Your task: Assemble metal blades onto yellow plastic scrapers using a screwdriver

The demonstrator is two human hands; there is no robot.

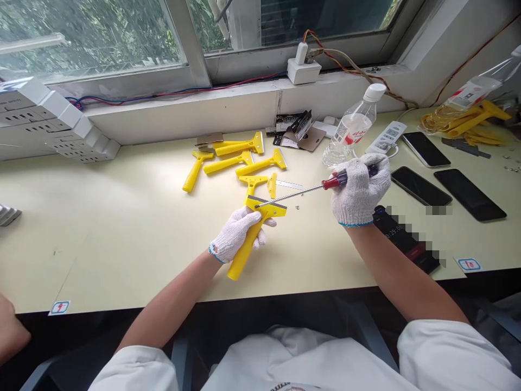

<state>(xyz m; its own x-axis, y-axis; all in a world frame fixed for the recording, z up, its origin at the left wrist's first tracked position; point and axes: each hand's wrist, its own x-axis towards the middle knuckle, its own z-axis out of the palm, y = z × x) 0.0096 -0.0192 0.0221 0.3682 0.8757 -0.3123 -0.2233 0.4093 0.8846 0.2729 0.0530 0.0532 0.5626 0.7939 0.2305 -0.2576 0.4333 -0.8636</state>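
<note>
In a white knit glove, my left hand (238, 231) is closed around a yellow scraper (249, 247), its head tilted up and its handle pointing down toward the table's front edge. My right hand (360, 187), also gloved, grips the dark handle of a screwdriver (301, 192) with a red collar. The shaft slants left, and its tip meets the scraper's head near the left end. Just behind lie another yellow scraper body (253, 185), a loose yellow clamp piece (272, 185) and a thin metal blade (288, 185). Tiny screws (297, 207) rest on the table beside them.
Several yellow scrapers (228, 163) lie further back. Near my right hand stand a water bottle (352, 127), a power strip (386, 137) and several phones (421, 185). White boxes (52, 122) are stacked at left. Another person's arm (10, 328) shows at the left edge.
</note>
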